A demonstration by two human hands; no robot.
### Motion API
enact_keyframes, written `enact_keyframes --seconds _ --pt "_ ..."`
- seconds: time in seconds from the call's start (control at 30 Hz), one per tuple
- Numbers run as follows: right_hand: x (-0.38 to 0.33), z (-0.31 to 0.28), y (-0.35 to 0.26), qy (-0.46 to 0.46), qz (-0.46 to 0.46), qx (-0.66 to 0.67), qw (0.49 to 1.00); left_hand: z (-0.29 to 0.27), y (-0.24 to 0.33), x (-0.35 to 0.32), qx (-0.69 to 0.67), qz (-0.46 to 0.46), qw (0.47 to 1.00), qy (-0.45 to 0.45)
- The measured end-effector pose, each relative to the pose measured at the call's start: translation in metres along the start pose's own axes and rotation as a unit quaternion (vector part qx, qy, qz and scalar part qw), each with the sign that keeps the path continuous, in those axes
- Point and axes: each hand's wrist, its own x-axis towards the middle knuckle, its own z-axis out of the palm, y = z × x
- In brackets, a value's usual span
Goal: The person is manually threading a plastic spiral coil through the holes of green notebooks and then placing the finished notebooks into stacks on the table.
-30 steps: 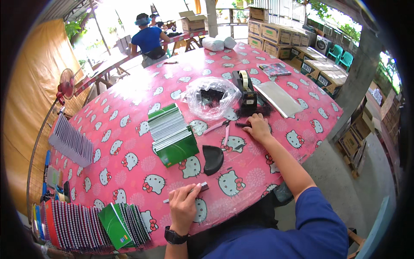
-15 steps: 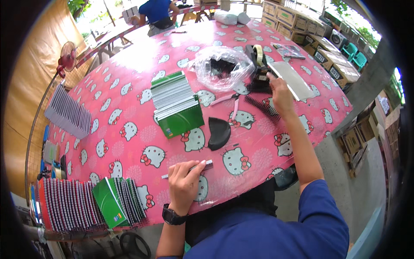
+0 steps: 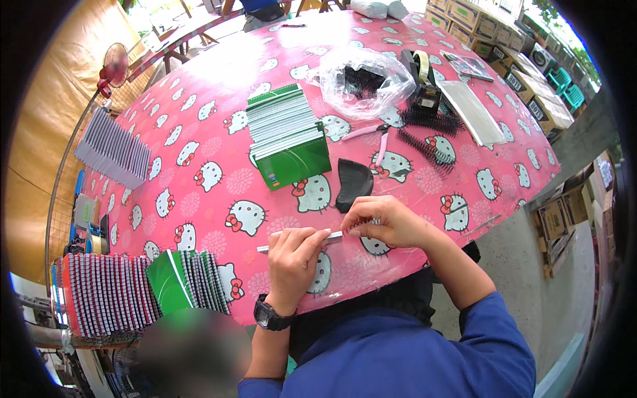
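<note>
My left hand (image 3: 292,265), fingers closed, holds a thin notebook (image 3: 334,237) edge-up on the table near the front edge. At its right end my right hand (image 3: 390,222) pinches a dark spiral binding coil (image 3: 351,229), whose tip meets the notebook's edge; whether it has entered the holes is too small to tell. Just beyond lies a black half-round pad (image 3: 355,185). Pink-handled pliers (image 3: 382,144) rest behind it. More loose black coils (image 3: 431,122) lie farther right, beside a stack of green-covered notebooks' far side, the stack (image 3: 292,169) standing left of the pliers.
A pink patterned cloth (image 3: 219,212) covers the table. Coil-bound notebooks (image 3: 109,292) stand at the front left, with a pale stack (image 3: 114,149) behind. A clear plastic bag (image 3: 325,83), a tape dispenser (image 3: 426,96) and a flat pale pack (image 3: 470,113) sit far right. Cartons (image 3: 537,99) stand beyond.
My right hand has come from the coils by the tape dispenser down to the notebook's right end, now with a coil in its fingers. My left hand keeps its hold on the notebook.
</note>
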Motion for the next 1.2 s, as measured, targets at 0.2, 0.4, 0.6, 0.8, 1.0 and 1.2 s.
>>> enact_keyframes --seconds 0.2,0.4,0.6,0.8,1.0,1.2 --pt "0.003 0.003 0.001 -0.007 0.044 0.035 0.998 -0.001 0.002 -0.002 -0.004 0.006 1.0 0.004" --pt "0.009 0.0 -0.004 -0.1 0.095 0.037 0.99 -0.001 0.0 -0.002 -0.006 0.021 1.0 0.001" --pt "0.015 0.003 -0.02 -0.096 0.195 0.069 0.974 -0.005 0.004 0.0 0.004 0.026 1.0 -0.009" --pt "0.0 0.005 -0.009 -0.092 0.058 -0.078 0.991 -0.004 0.008 0.001 -0.014 -0.01 1.0 0.004" --pt "-0.005 0.011 -0.003 -0.063 -0.002 -0.151 0.986 -0.005 0.01 0.001 -0.013 -0.021 1.0 -0.007" --pt "-0.003 0.011 0.001 -0.035 -0.005 -0.1 0.994 0.001 0.019 0.008 -0.01 -0.03 1.0 0.004"
